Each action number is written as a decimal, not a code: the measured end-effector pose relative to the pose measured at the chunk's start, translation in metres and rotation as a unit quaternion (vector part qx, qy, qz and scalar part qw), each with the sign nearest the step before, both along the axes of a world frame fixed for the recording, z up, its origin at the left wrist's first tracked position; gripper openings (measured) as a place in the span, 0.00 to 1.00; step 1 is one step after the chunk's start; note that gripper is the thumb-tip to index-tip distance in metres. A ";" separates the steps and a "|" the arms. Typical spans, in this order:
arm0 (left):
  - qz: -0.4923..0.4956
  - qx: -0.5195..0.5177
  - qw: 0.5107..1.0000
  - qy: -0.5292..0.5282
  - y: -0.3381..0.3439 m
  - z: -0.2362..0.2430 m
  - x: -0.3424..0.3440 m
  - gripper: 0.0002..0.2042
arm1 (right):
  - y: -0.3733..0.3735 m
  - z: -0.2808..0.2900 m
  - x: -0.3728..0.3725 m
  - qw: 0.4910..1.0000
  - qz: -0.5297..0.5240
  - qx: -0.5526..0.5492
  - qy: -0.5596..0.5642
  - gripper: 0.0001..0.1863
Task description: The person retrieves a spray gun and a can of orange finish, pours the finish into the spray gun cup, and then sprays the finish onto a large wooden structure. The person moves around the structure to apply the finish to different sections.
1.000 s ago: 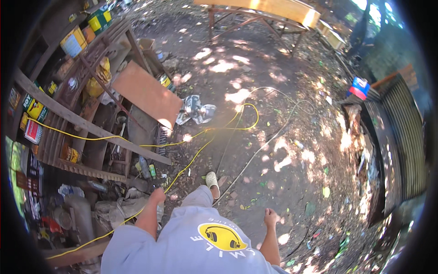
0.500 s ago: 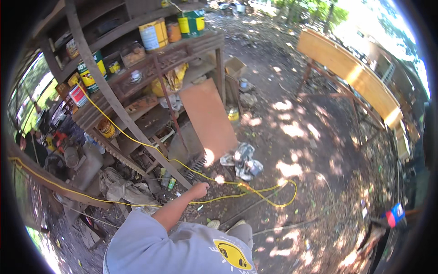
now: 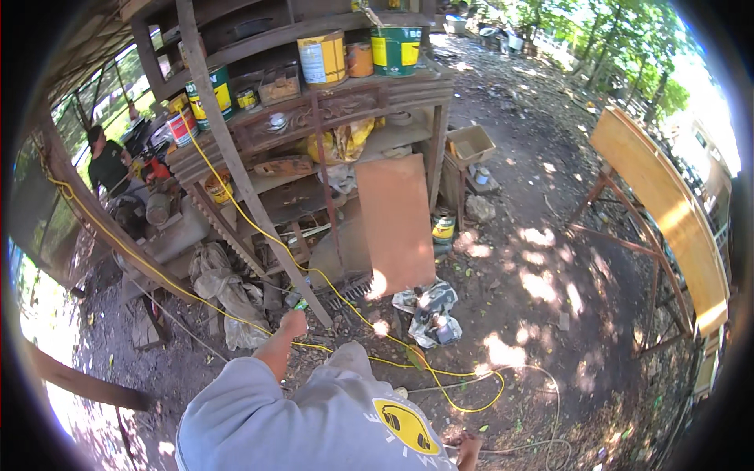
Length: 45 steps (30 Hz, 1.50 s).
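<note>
Green and small, the object (image 3: 296, 301) sits gripped in the closed left hand (image 3: 293, 323), raised toward the slanted post (image 3: 259, 212) just ahead, while the right hand (image 3: 469, 450), its fingers unreadable, hangs low and far behind.

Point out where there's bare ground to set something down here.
Free: dirt between the leaning board and the yellow trestle panel. Crowded: shelves full of cans, rags at their foot by the left hand, yellow cord across the ground.
</note>
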<state>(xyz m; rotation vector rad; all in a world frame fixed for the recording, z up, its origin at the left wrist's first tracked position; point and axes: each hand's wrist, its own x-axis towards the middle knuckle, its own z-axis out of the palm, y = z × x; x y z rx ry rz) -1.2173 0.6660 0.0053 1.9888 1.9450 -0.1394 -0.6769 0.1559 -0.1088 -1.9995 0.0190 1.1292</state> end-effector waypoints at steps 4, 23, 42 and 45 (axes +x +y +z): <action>0.038 0.109 0.993 -0.024 0.084 0.059 0.019 0.11 | 0.053 0.030 0.042 0.999 0.029 -0.030 -0.030 0.07; 0.282 0.531 0.732 -0.321 0.512 0.357 -0.114 0.11 | 0.269 0.068 -0.043 0.966 0.220 -0.100 -0.096 0.03; 0.219 0.562 0.796 -0.044 0.494 0.357 -0.073 0.13 | 0.272 0.073 -0.057 0.978 0.151 -0.104 -0.098 0.11; 0.107 0.640 0.757 -0.077 0.482 0.355 -0.042 0.10 | 0.267 0.064 -0.055 0.981 0.140 -0.090 -0.102 0.12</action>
